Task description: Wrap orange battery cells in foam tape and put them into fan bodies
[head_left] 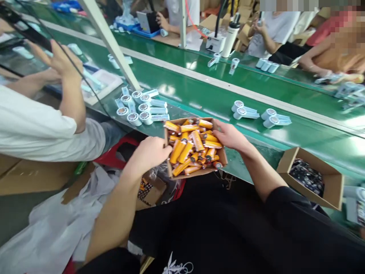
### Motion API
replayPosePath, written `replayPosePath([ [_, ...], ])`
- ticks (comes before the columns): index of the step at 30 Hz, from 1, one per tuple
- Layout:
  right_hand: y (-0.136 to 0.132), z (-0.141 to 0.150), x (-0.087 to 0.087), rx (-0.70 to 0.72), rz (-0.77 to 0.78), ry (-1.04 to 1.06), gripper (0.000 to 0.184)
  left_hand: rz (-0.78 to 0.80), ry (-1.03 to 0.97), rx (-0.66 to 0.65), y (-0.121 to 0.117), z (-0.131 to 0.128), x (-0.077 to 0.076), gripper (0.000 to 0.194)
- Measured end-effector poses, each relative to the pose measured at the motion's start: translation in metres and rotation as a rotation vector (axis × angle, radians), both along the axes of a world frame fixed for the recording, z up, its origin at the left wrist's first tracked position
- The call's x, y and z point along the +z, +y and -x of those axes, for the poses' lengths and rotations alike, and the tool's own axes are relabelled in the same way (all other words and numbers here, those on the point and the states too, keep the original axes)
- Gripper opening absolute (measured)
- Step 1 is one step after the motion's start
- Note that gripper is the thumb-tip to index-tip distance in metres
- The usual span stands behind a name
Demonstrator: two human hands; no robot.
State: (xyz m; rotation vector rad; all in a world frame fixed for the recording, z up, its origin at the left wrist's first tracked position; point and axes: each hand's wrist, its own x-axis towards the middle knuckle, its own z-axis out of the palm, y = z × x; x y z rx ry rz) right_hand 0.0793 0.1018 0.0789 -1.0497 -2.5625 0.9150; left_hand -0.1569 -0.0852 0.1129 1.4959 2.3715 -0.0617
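Observation:
Between my two hands is a small open cardboard box (196, 175), filled with loose orange cylindrical batteries (186, 151). My left hand (152, 154) grips its left wall, thumb over the rim. On the opposite side, my right hand (229, 136) clasps the upper right corner. The box is at the near edge of the green bench, tilted a little toward me; whether it touches the bench I cannot tell. Just beyond it, to the left, several light-blue handheld fan bodies (145, 108) with round heads lie grouped together. More such pieces (242, 111) lie to the right of my right hand.
A cardboard box of small dark parts (306, 177) stands at the right. A green conveyor belt (182, 82) runs across, behind a slanted white post (110, 42). A co-worker's arm (70, 87) is close on the left. Below my left arm sits another battery box (154, 192).

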Motion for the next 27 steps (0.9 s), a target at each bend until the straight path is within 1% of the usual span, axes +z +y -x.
replayPosePath([
  [3,0.026,-0.086,-0.008,-0.141,0.089,0.065,0.042,-0.118,-0.084,-0.220,0.057,-0.053,-0.005,0.033],
  [5,0.043,-0.136,-0.015,-0.244,0.164,0.066,0.042,-0.185,-0.170,-0.355,0.093,-0.088,-0.013,0.035],
  [6,0.051,-0.158,-0.018,-0.305,0.199,0.055,0.042,-0.201,-0.216,-0.403,0.111,-0.105,-0.018,0.035],
  [7,0.060,-0.176,-0.022,-0.365,0.232,0.039,0.042,-0.201,-0.259,-0.431,0.130,-0.121,-0.024,0.034],
  [9,0.077,-0.206,-0.029,-0.475,0.292,-0.010,0.040,-0.173,-0.323,-0.447,0.163,-0.150,-0.036,0.034],
  [11,0.092,-0.225,-0.035,-0.566,0.349,-0.082,0.038,-0.142,-0.369,-0.447,0.185,-0.170,-0.048,0.035],
  [12,0.099,-0.231,-0.038,-0.601,0.373,-0.112,0.037,-0.126,-0.385,-0.450,0.190,-0.177,-0.056,0.038],
  [13,0.105,-0.236,-0.040,-0.628,0.398,-0.132,0.036,-0.113,-0.406,-0.460,0.188,-0.182,-0.065,0.042],
  [15,0.118,-0.243,-0.043,-0.662,0.459,-0.139,0.038,-0.128,-0.428,-0.513,0.171,-0.187,-0.086,0.052],
  [16,0.124,-0.245,-0.044,-0.668,0.497,-0.137,0.040,-0.157,-0.407,-0.543,0.157,-0.189,-0.097,0.059],
  [18,0.137,-0.248,-0.045,-0.669,0.562,-0.157,0.046,-0.231,-0.302,-0.612,0.123,-0.196,-0.119,0.078],
  [19,0.143,-0.249,-0.046,-0.662,0.575,-0.177,0.047,-0.258,-0.239,-0.647,0.107,-0.202,-0.127,0.075],
  [20,0.149,-0.250,-0.047,-0.655,0.577,-0.197,0.047,-0.271,-0.189,-0.679,0.093,-0.209,-0.132,0.061],
  [21,0.154,-0.251,-0.048,-0.648,0.571,-0.210,0.046,-0.274,-0.165,-0.715,0.081,-0.216,-0.133,0.041],
  [22,0.157,-0.252,-0.049,-0.641,0.563,-0.214,0.044,-0.271,-0.168,-0.763,0.071,-0.224,-0.130,0.028],
  [23,0.160,-0.252,-0.050,-0.639,0.556,-0.212,0.042,-0.258,-0.200,-0.827,0.063,-0.229,-0.123,0.024],
  [25,0.163,-0.252,-0.050,-0.651,0.546,-0.216,0.037,-0.220,-0.335,-1.002,0.051,-0.233,-0.100,0.019],
  [26,0.163,-0.250,-0.050,-0.662,0.543,-0.227,0.035,-0.205,-0.418,-1.085,0.046,-0.229,-0.086,0.015],
  [27,0.163,-0.249,-0.049,-0.675,0.543,-0.245,0.034,-0.189,-0.492,-1.141,0.040,-0.222,-0.073,0.013],
])
